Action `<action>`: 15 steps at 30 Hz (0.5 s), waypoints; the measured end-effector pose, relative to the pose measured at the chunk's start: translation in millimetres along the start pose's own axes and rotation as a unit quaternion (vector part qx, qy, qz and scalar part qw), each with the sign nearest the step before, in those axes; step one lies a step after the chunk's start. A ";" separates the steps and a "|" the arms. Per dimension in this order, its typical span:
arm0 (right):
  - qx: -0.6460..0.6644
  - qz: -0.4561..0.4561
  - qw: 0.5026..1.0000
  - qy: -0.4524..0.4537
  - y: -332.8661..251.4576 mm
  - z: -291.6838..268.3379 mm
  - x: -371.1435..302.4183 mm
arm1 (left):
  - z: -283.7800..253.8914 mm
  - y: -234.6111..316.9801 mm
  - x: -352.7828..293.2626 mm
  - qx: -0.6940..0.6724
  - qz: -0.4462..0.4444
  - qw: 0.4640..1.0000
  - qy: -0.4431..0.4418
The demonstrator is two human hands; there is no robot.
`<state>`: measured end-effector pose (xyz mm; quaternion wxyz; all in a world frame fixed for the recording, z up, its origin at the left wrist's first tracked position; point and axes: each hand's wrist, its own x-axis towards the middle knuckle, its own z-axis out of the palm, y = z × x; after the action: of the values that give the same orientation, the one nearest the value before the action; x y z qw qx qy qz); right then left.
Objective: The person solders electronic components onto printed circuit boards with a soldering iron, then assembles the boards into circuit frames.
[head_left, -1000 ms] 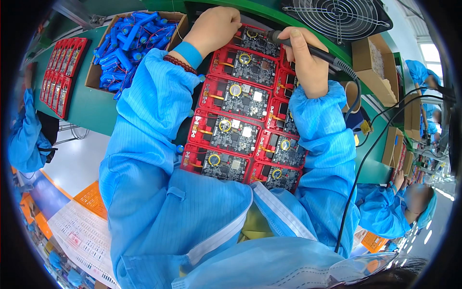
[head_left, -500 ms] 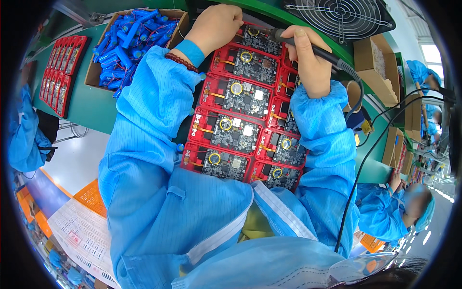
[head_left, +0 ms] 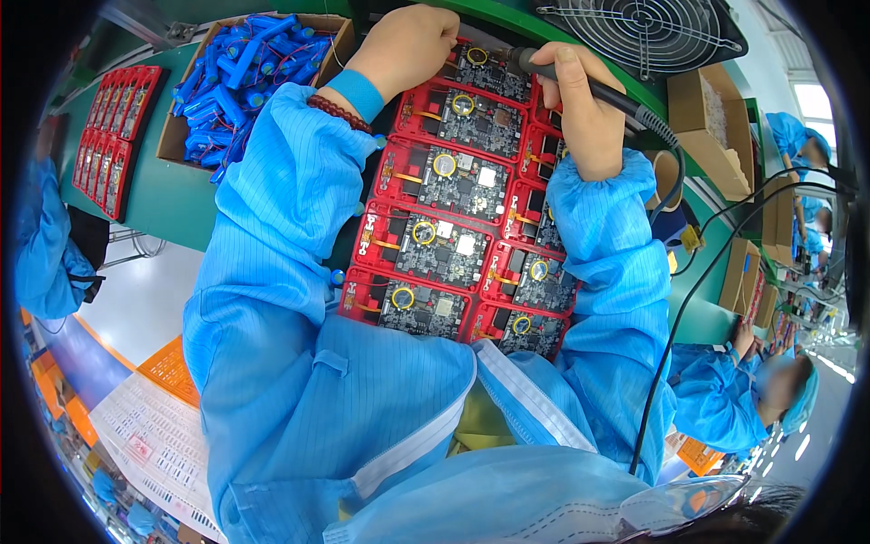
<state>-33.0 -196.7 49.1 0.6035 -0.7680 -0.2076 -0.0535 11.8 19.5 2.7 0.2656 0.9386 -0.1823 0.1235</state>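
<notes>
Two columns of red frames [head_left: 498,233] lie in front of me, each holding a dark circuit board [head_left: 462,186] with a round yellow-rimmed coin cell [head_left: 444,165]. At the far end of the left column is my left hand [head_left: 410,53], its fingers pinched together at the edge of the farthest frame; what they grip is hidden. My right hand [head_left: 580,109] is wrapped round a soldering iron [head_left: 603,92] with a black handle and cable. The iron's front end points left over the farthest circuit board [head_left: 494,74]; its tip is hard to make out.
A cardboard box [head_left: 342,41] of blue wired battery packs [head_left: 240,82] stands at the left. Farther left are more red frames [head_left: 113,136]. A black fan with a wire guard [head_left: 643,32] and an open carton [head_left: 711,131] stand far right. Co-workers in blue sit on both sides.
My right hand and the soldering iron have shifted very slightly left. My left hand stays nearly in place at the farthest frame.
</notes>
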 end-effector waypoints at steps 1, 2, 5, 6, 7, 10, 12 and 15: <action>-0.001 0.000 1.000 -0.002 0.3 -0.1 -0.1 | -0.3 0.4 0.3 -0.004 -0.006 1.000 -0.009; -0.002 0.003 1.000 -0.001 0.6 0.0 0.2 | -0.5 0.6 0.5 -0.009 -0.011 1.000 -0.018; 0.004 -0.001 1.000 -0.006 2.2 0.9 1.5 | 0.2 0.7 0.7 0.010 -0.010 1.000 -0.020; 0.003 0.000 1.000 -0.007 2.4 1.1 1.6 | 0.8 0.4 0.4 0.011 -0.010 1.000 -0.020; 0.001 0.001 1.000 -0.009 2.5 1.3 1.5 | 1.7 0.2 -0.1 0.018 -0.001 1.000 -0.004; -0.003 0.005 1.000 -0.013 1.4 1.0 0.4 | 3.7 -1.5 -0.4 0.027 0.016 0.999 0.013; -0.008 0.006 1.000 -0.016 0.2 1.2 0.2 | 4.6 -2.2 -0.2 0.027 0.023 0.999 0.015; -0.011 0.006 1.000 -0.015 -2.0 1.6 -1.0 | 5.4 -2.2 -0.5 0.035 0.026 0.999 0.025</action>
<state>-34.9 -195.0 50.2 0.5922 -0.7764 -0.2118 -0.0407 13.0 18.5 -2.9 0.2339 0.9389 -0.1950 0.1603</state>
